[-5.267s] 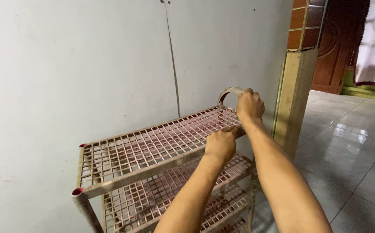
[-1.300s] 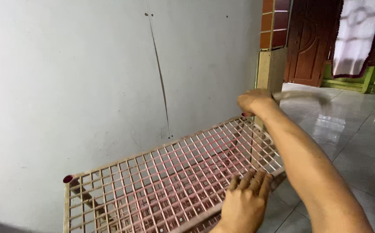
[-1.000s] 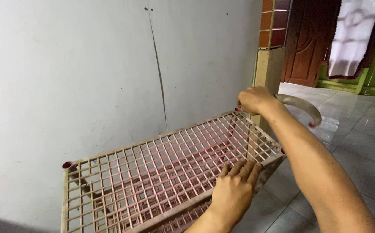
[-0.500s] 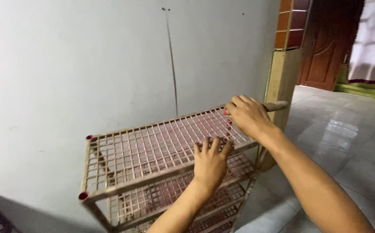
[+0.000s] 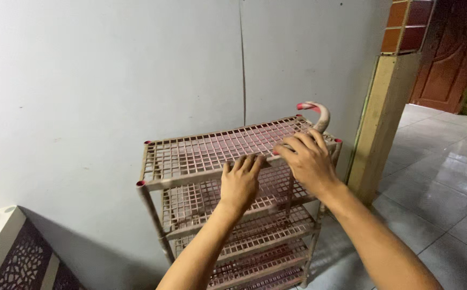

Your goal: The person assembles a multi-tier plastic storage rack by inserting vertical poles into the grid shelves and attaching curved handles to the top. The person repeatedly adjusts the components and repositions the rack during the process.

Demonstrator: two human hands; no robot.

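Fingers [image 5: 244,164] of the left hand [image 5: 239,185] spread flat, palm down, on the front edge of the rack's top shelf [image 5: 190,156], roughly mid-way along, gripping nothing, just pressing on the grid. Right hand [image 5: 309,161] sitting next to it toward the right front corner, fingers loosely curled over the grid and front rail, not closed around anything as far as can be told. Both hands close together, nearly touching.

Curved handle piece [image 5: 319,115], beige with a red end cap, standing up at the right rear corner of the top shelf, hooking over to the left. Just behind the right hand's fingertips, not held; hard to say whether it's seated in the corner post or only resting there.

Rack [image 5: 255,236] itself: dusty beige plastic, grid shelves with a pinkish tint, four or so tiers stacked on tube posts, red caps showing at the corner post tops. Front left post [image 5: 150,215] leaning slightly. Whole thing pushed up close to a pale grey wall [image 5: 83,80], with a thin vertical crack running down behind the rear edge.

Off to the right, a yellowish wooden post [image 5: 381,118] beside the rack, glossy floor tiles [image 5: 443,193] beyond, dark brown door [image 5: 440,53] in the far corner. Bottom left, a white-topped thing with a dark patterned side [image 5: 13,258], well apart from the rack.
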